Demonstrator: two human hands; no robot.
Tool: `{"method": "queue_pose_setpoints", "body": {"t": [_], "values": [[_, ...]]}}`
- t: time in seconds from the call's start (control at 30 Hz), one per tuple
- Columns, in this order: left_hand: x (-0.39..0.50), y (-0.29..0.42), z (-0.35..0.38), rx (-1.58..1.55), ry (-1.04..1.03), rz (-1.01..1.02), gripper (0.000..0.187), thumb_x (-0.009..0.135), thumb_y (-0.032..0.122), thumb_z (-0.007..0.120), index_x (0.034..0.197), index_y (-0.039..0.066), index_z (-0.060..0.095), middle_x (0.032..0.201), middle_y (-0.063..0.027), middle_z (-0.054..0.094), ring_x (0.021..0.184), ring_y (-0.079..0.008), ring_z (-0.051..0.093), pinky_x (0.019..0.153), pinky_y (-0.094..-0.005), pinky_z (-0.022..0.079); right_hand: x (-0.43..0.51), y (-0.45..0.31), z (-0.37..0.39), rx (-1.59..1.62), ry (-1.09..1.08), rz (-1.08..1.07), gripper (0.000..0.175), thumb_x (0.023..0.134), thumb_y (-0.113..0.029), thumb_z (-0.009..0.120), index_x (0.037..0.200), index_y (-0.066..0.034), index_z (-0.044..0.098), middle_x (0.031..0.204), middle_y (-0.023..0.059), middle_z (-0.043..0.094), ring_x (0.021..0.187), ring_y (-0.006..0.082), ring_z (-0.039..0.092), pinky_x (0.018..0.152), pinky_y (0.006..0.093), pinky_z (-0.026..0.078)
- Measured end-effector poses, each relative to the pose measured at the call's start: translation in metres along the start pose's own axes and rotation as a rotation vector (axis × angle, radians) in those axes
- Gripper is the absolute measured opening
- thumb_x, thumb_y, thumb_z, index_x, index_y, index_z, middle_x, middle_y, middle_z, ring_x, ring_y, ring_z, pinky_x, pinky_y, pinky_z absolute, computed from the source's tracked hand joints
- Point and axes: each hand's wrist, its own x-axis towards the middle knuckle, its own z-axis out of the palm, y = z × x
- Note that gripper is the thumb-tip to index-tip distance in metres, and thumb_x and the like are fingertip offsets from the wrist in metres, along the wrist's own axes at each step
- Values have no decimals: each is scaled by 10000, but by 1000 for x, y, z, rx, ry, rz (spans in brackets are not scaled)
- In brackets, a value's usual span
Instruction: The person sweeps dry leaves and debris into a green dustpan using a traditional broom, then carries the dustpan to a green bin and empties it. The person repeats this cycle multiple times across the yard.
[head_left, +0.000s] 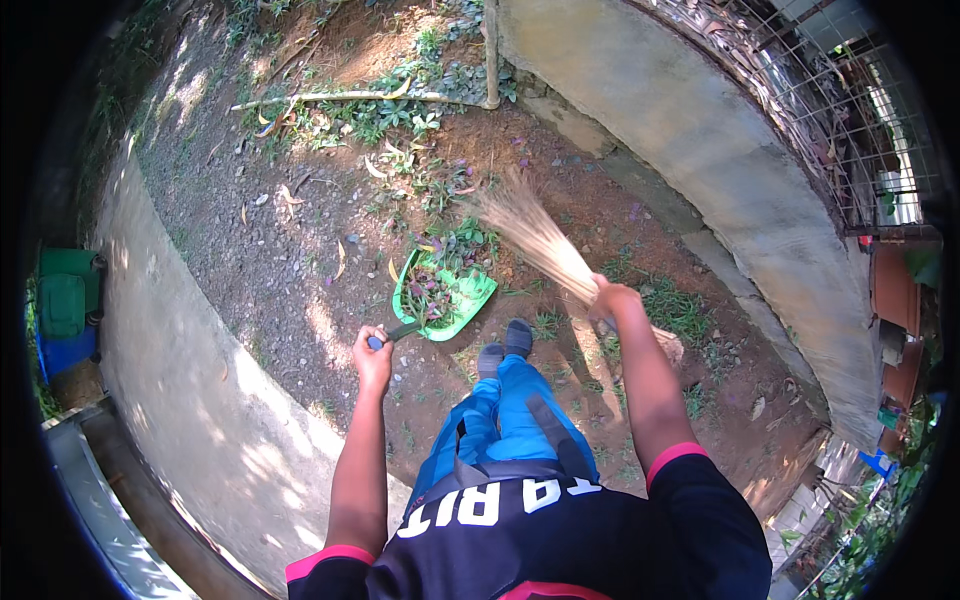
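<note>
My left hand (373, 356) is closed around the dark handle of a green plastic dustpan (459, 315). The pan rests on the ground just ahead of my feet, its mouth facing away from me. Leaves and purplish plant litter (426, 294) lie in it. My right hand (616, 301) grips a stick broom (541, 238) near its bound end. Its bristles fan out up and to the left, over bare soil beyond the pan, and their tips are blurred. Small green weeds (466, 238) and litter lie at the pan's mouth.
A concrete strip (217, 390) curves along the left, and a low concrete wall (697, 142) runs along the right. Pipes (360, 97) cross the weeds ahead. Green bins (66, 296) stand far left; wire mesh (817, 97) rises at upper right.
</note>
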Motion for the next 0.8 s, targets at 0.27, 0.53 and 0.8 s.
{"method": "queue_pose_setpoints", "body": {"t": [0.27, 0.53, 0.8], "values": [[5, -6, 10, 91, 0, 28, 218, 613, -119, 527, 673, 61, 418, 688, -12, 448, 760, -136, 488, 803, -259, 382, -52, 52, 8, 199, -219, -454, 935, 591, -474, 729, 1357, -269, 235, 1187, 159, 522, 1098, 304, 498, 929, 362, 375], [-12, -15, 12, 117, -5, -22, 206, 619, -123, 521, 671, 51, 424, 684, -28, 472, 790, -151, 517, 956, -326, 347, -22, 41, -57, 93, 98, 30, 936, 652, -327, 743, 1370, -261, 145, 1131, 159, 559, 1041, 297, 543, 853, 401, 441], [-9, -24, 13, 191, 9, -11, 167, 616, -76, 560, 689, 24, 448, 719, -83, 533, 953, -256, 575, 819, -324, 422, -53, 22, 40, 103, -178, -247, 942, 621, -397, 743, 1374, -225, 203, 1201, 164, 510, 1110, 299, 490, 941, 371, 373]]}}
